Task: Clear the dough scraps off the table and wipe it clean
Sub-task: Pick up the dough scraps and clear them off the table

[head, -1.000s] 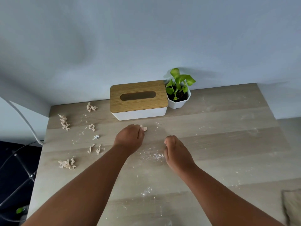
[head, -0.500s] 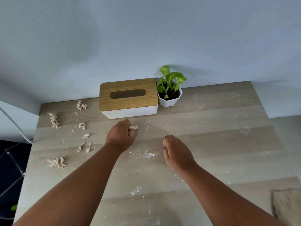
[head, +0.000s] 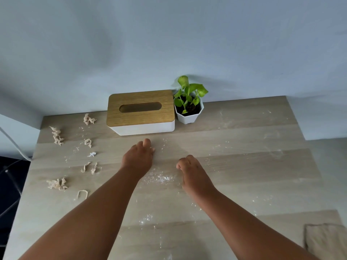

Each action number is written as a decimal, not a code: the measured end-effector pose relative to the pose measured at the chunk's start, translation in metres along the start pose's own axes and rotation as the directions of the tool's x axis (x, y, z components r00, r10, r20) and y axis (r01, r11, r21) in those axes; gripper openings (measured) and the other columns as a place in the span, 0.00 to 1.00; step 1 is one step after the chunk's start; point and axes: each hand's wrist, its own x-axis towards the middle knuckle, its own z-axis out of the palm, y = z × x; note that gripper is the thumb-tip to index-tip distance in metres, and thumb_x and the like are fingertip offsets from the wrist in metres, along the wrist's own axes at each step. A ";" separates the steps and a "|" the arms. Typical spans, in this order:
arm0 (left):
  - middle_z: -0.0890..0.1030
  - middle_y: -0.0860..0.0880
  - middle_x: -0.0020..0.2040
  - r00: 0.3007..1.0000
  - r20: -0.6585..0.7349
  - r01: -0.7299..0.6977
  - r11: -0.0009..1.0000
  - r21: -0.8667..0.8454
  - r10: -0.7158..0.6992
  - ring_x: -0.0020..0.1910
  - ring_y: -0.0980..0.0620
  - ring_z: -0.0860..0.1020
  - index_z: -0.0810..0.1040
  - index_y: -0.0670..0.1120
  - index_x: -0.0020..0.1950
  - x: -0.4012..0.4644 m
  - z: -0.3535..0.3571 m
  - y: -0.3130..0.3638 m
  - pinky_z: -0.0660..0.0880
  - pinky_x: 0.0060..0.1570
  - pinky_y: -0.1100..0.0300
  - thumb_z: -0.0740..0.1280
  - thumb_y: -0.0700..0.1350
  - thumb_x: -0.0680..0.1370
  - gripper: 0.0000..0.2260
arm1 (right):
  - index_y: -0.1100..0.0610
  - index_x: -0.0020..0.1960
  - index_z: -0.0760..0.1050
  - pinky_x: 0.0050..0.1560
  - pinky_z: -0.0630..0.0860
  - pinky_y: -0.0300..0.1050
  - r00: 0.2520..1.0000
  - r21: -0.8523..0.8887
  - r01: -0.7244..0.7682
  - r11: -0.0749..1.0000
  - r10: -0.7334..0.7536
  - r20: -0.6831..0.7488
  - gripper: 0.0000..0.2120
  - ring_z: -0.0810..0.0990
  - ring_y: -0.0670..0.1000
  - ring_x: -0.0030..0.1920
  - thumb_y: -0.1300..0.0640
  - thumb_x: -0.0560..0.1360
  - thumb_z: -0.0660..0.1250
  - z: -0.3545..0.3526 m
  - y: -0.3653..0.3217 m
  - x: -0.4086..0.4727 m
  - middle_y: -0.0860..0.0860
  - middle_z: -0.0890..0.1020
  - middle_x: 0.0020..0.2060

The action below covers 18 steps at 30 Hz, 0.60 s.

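Note:
Several pale dough scraps lie along the left side of the wooden table (head: 244, 166), among them a clump (head: 56, 183), a twisted strip (head: 57, 135) and a loop (head: 82, 193). My left hand (head: 138, 157) is in front of the tissue box, fingers closed over a small dough scrap (head: 152, 148) that barely shows at the fingertips. My right hand (head: 193, 171) rests on the table to its right, fingers curled in, with nothing visible in it. Flour dust (head: 159, 178) is scattered between my hands.
A white tissue box with a wooden lid (head: 140, 111) stands at the back against the wall, with a small potted plant (head: 188, 109) beside it. A folded beige cloth (head: 326, 241) lies at the near right corner. More flour smears mark the right half.
The dough scrap at my left fingertips has gone from plainly visible to almost hidden under the closing fingers. My right hand has barely moved. The view has shifted slightly.

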 end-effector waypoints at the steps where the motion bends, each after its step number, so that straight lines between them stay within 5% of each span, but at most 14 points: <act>1: 0.78 0.41 0.57 1.000 -0.007 -0.006 0.999 0.036 0.006 0.55 0.38 0.80 0.69 0.40 0.65 -0.002 -0.002 0.002 0.77 0.48 0.47 0.57 0.50 0.86 0.15 | 0.60 0.61 0.74 0.54 0.73 0.49 1.000 -0.012 -0.004 1.000 0.004 0.027 0.22 0.72 0.55 0.58 0.75 0.71 0.59 0.000 0.000 0.001 0.55 0.73 0.58; 4: 0.79 0.37 0.48 0.998 -0.044 -0.053 0.999 -0.006 0.052 0.44 0.35 0.82 0.74 0.34 0.57 -0.018 -0.013 0.005 0.78 0.37 0.47 0.68 0.40 0.79 0.11 | 0.58 0.62 0.74 0.56 0.73 0.49 0.998 -0.041 0.020 0.999 -0.017 0.065 0.24 0.72 0.55 0.59 0.75 0.71 0.59 0.002 -0.003 0.000 0.54 0.73 0.58; 9: 0.78 0.41 0.43 0.995 -0.064 0.057 0.968 -0.243 -0.074 0.41 0.37 0.77 0.72 0.41 0.52 -0.055 -0.031 -0.017 0.65 0.38 0.54 0.64 0.38 0.76 0.06 | 0.57 0.57 0.73 0.49 0.71 0.47 0.997 -0.031 0.066 0.997 -0.064 0.051 0.20 0.74 0.54 0.53 0.73 0.71 0.57 0.015 -0.024 0.005 0.53 0.74 0.52; 15: 0.73 0.48 0.35 0.982 -0.116 0.116 0.960 -0.254 -0.149 0.34 0.45 0.70 0.69 0.46 0.41 -0.124 -0.065 -0.098 0.63 0.35 0.55 0.64 0.40 0.75 0.05 | 0.55 0.49 0.74 0.43 0.75 0.49 0.988 -0.038 0.150 0.988 -0.151 -0.032 0.06 0.76 0.54 0.47 0.56 0.81 0.59 0.039 -0.058 0.002 0.51 0.76 0.45; 18: 0.74 0.46 0.33 0.951 -0.116 0.243 0.926 -0.290 -0.286 0.33 0.42 0.72 0.65 0.49 0.40 -0.153 -0.078 -0.145 0.66 0.33 0.52 0.61 0.42 0.76 0.07 | 0.55 0.47 0.72 0.43 0.73 0.49 0.988 -0.038 0.149 0.988 -0.150 -0.029 0.05 0.76 0.56 0.46 0.58 0.81 0.59 0.050 -0.077 0.000 0.51 0.75 0.43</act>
